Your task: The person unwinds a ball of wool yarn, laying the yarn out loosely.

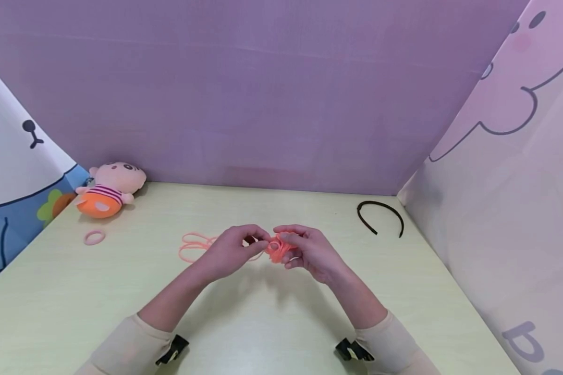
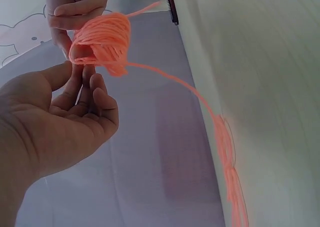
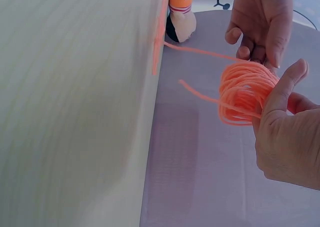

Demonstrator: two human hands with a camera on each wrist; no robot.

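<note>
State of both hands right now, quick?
Left hand: closed, pinching the edge of the orange yarn bundle.
Right hand: closed, holding the orange yarn bundle.

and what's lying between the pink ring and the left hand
Loose loops of orange yarn lie between the pink ring and the left hand, with bare tabletop between ring and loops; the head view shows it.
</note>
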